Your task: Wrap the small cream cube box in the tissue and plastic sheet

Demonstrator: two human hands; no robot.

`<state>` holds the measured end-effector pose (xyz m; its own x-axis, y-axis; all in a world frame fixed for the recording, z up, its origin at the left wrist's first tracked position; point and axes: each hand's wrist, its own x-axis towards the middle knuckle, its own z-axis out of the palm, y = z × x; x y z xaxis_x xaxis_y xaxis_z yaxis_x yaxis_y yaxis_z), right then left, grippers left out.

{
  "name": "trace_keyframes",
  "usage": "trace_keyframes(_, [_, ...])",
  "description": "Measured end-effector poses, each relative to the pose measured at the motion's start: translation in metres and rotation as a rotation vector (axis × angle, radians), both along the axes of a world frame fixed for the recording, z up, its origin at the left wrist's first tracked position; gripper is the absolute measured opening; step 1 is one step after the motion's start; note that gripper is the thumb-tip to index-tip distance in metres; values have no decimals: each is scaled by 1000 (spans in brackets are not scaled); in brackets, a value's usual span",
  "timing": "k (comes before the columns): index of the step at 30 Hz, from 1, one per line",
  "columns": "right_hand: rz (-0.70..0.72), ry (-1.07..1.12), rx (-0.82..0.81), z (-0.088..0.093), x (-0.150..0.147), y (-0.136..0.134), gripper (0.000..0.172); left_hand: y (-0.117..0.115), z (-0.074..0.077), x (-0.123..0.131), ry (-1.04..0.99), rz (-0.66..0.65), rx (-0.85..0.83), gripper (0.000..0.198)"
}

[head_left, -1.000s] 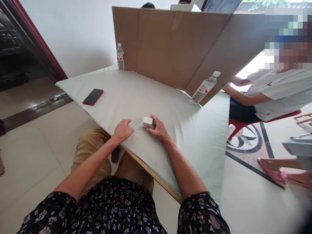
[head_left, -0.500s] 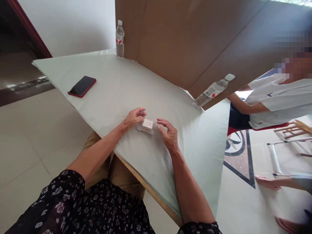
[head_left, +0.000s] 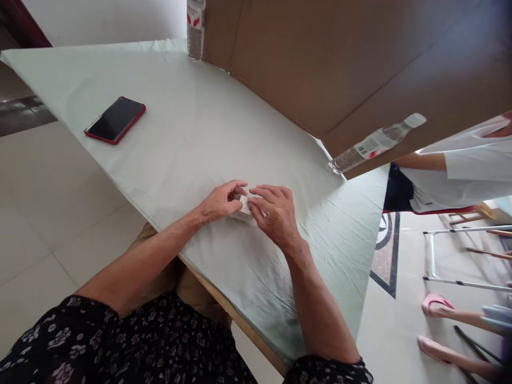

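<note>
A small white box (head_left: 242, 209) lies on the pale green cloth of the table (head_left: 192, 133), near its front edge. My left hand (head_left: 219, 201) curls round the box's left side with pinched fingers. My right hand (head_left: 272, 213) closes on the box from the right, covering most of it. Only a sliver of the box shows between the fingertips.
A red-cased phone (head_left: 115, 120) lies at the left of the table. A water bottle (head_left: 196, 28) stands at the back by a tall cardboard screen (head_left: 340, 69); another bottle (head_left: 374, 143) leans against it at right. A seated person (head_left: 460, 168) is beyond the right edge.
Both hands have closed in on the small box: first the left took hold, then the right came onto it. The camera tilted down and nearer the table.
</note>
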<state>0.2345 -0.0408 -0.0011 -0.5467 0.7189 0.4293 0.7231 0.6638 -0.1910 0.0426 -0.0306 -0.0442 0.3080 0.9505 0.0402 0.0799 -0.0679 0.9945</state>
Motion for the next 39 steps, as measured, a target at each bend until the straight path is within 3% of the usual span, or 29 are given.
trace_keyframes(6, [-83, 148, -5, 0, -5, 13, 17, -5, 6, 0, 129, 23, 112, 66])
trace_keyframes(10, [-120, 236, -8, 8, -1, 21, 16, -8, 10, 0, 156, -54, 108, 79])
trace_keyframes(16, [-195, 387, -34, 4, 11, 54, 16, -7, 10, 0, -123, -151, -35, 88])
trace_keyframes(20, [-249, 531, -111, -12, 18, 80, 14, -6, 16, -1, -269, -153, -103, 77])
trace_keyframes(25, [-321, 614, -220, -34, 24, 90, 17, -6, 19, -3, -191, -94, -264, 42])
trace_keyframes(27, [-363, 636, -213, -35, 27, 87, 18, -5, 16, -3, -202, -49, -325, 40])
trace_keyframes(30, [-417, 663, -205, -21, 30, 78, 20, -2, 9, -2, -300, 14, -388, 45])
trace_keyframes(32, [-402, 585, -258, -4, 26, 68, 25, 0, 5, -2, -366, 49, -412, 49])
trace_keyframes(36, [-359, 190, -361, 23, 2, 42, 45, 1, 2, -2, -425, 116, -398, 56])
trace_keyframes(39, [-432, -59, -390, 31, -15, 30, 37, 0, 4, -2, -411, 139, -365, 58])
